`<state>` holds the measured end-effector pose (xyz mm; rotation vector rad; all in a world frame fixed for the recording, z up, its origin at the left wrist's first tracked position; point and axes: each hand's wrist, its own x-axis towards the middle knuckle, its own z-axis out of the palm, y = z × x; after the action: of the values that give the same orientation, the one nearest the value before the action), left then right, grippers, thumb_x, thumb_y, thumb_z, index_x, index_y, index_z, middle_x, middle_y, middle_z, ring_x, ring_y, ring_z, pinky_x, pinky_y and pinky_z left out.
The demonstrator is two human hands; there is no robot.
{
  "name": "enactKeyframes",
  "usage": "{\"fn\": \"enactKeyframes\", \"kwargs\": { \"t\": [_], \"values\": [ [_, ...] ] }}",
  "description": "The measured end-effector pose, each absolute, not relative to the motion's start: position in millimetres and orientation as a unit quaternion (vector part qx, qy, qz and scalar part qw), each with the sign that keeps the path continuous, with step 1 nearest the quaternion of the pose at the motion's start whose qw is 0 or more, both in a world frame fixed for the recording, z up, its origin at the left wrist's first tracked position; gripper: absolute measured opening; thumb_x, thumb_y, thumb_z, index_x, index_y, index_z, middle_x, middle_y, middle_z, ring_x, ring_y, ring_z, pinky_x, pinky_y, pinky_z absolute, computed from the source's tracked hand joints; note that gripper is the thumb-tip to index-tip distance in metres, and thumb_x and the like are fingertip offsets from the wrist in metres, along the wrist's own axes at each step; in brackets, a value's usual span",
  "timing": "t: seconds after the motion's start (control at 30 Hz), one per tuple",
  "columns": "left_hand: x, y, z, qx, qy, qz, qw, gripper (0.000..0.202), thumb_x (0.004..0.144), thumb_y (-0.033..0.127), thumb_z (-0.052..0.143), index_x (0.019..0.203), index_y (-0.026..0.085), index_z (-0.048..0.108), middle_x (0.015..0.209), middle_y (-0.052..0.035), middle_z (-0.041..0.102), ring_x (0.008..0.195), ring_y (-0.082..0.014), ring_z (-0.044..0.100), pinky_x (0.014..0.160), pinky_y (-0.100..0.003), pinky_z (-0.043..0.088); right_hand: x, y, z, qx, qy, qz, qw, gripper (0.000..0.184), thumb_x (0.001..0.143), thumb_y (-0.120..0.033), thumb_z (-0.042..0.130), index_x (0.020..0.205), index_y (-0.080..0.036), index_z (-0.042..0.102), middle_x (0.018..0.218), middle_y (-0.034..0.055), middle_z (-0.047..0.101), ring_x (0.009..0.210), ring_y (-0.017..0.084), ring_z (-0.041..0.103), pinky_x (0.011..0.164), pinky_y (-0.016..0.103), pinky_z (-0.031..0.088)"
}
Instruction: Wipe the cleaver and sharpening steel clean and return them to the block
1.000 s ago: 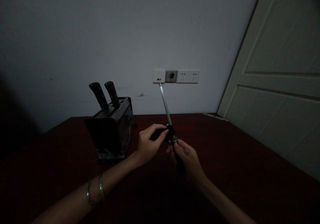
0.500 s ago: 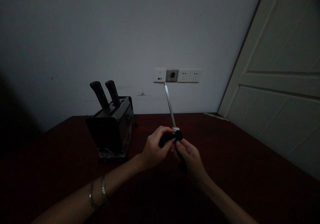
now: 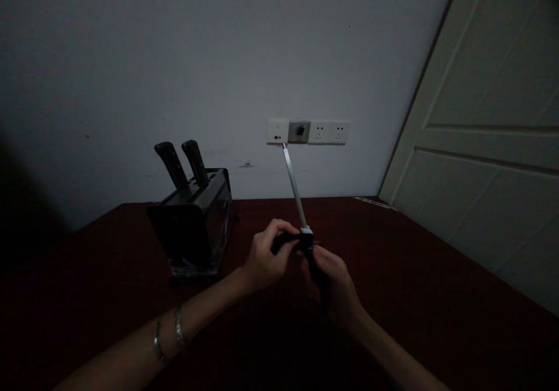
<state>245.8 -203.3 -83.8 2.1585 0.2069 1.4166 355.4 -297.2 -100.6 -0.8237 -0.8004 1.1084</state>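
Observation:
Both my hands are on a slim silver rod (image 3: 293, 187) with a white collar and dark lower parts; its exact kind is unclear. The rod points up and away, leaning left. At its base, my left hand (image 3: 268, 257) pinches a black arm (image 3: 283, 241) that sticks out to the left. Below the collar, the fingers of my right hand (image 3: 338, 283) wrap round a black handle-like part (image 3: 321, 283). Dim light and the fingers hide some of the joint.
A black knife block (image 3: 192, 228) holding two black-handled knives (image 3: 172, 164) stands left on the dark red table (image 3: 414, 269). Behind is a wall with a row of socket plates (image 3: 308, 132). A pale panelled door (image 3: 484, 146) stands at the right, a thin strip (image 3: 375, 203) near it.
The rod's lower end and its collar have shifted slightly left and down, and its tip slightly left. My left hand has moved a little left with the black arm. More of the black handle-like part shows.

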Motion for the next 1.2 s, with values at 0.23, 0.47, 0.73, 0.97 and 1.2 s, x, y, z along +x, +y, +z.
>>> {"fn": "enactKeyframes", "kwargs": {
  "t": [0.23, 0.47, 0.73, 0.97, 1.2],
  "values": [
    [244, -195, -80, 0.783, 0.12, 0.558, 0.246, 0.011, 0.081, 0.013, 0.054, 0.09, 0.017, 0.05, 0.081, -0.0015, 0.06, 0.075, -0.0119, 0.06, 0.068, -0.023, 0.049, 356, -299, -96, -0.359, -0.362, 0.502, 0.699, 0.033, 0.073, -0.045, 0.06, 0.082, -0.013, 0.059, 0.047, -0.0043, 0.049, 0.03, 0.005, 0.036, 0.027, 0.016, 0.029],
    [247, -211, -81, 0.771, 0.079, 0.584, 0.241, 0.019, 0.078, 0.009, 0.055, 0.092, 0.019, 0.046, 0.084, -0.0027, 0.057, 0.079, -0.0131, 0.058, 0.072, -0.027, 0.048, 353, -297, -101, -0.407, -0.374, 0.48, 0.681, 0.031, 0.075, -0.045, 0.059, 0.07, -0.015, 0.055, 0.047, -0.0053, 0.046, 0.031, 0.004, 0.037, 0.028, 0.015, 0.028],
    [247, -211, -86, 0.79, 0.058, 0.55, 0.265, 0.016, 0.08, 0.009, 0.052, 0.09, 0.019, 0.044, 0.081, -0.0027, 0.056, 0.077, -0.013, 0.058, 0.068, -0.026, 0.048, 353, -296, -101, -0.396, -0.362, 0.498, 0.681, 0.032, 0.072, -0.045, 0.061, 0.065, -0.015, 0.05, 0.044, -0.0064, 0.044, 0.03, 0.004, 0.035, 0.027, 0.015, 0.028],
    [249, -203, -96, 0.776, 0.07, 0.548, 0.305, 0.012, 0.082, 0.011, 0.05, 0.089, 0.019, 0.044, 0.081, -0.0015, 0.057, 0.074, -0.0119, 0.059, 0.066, -0.023, 0.047, 353, -299, -98, -0.353, -0.349, 0.531, 0.686, 0.031, 0.072, -0.044, 0.062, 0.076, -0.015, 0.055, 0.045, -0.0063, 0.046, 0.029, 0.004, 0.034, 0.027, 0.015, 0.028],
    [252, -192, -95, 0.749, 0.164, 0.557, 0.318, 0.011, 0.082, 0.018, 0.055, 0.088, 0.018, 0.046, 0.074, 0.002, 0.057, 0.067, -0.0096, 0.058, 0.062, -0.02, 0.044, 354, -300, -100, -0.331, -0.402, 0.525, 0.673, 0.031, 0.077, -0.043, 0.057, 0.086, -0.014, 0.053, 0.045, -0.0055, 0.05, 0.028, 0.004, 0.036, 0.026, 0.014, 0.029]
  ]
}}
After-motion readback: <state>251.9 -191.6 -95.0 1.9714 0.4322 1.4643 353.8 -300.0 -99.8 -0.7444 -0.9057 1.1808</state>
